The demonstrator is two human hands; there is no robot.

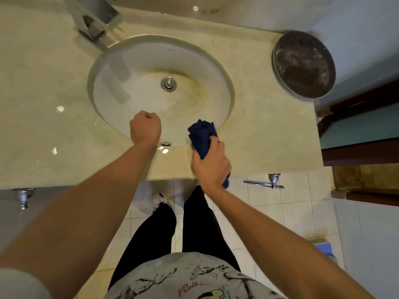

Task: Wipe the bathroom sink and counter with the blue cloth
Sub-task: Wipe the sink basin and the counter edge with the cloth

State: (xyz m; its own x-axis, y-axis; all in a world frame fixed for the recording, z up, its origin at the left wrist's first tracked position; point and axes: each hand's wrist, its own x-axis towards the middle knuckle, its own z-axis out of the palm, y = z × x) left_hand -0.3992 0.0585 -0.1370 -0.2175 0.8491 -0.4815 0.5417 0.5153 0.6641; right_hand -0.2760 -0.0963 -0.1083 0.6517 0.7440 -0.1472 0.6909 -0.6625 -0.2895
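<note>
A: Wiping seems just under way. The right hand [210, 162] is closed round a bunched dark blue cloth [201, 138], fingers pressed together on its lower half; the free end lies on the near rim of the round white ceramic sink [121, 108], at about 5 o'clock from the chrome drain plug [168, 84].

B: And the left hand [145, 128]?

A: Curled into a loose fist, holding nothing that I can see, hovering over the basin's near wall at about 7 o'clock from the drain. Whether it touches the porcelain, cannot tell.

B: Progress?

A: Early, I'd judge. A yellow-brown stain ring shows around the drain, thickest toward 3 o'clock. The next move calls for a push of the cloth down into the bowl toward that ring, with pressure.

B: Room to move?

A: The glossy cream marble counter [259, 134] is bare from 3 to 5 o'clock. A round dark metal dish [304, 64] sits at 2 o'clock near the wall corner. The chrome faucet [97, 24] stands at 11 o'clock. The counter's front edge runs just under the right wrist.
</note>
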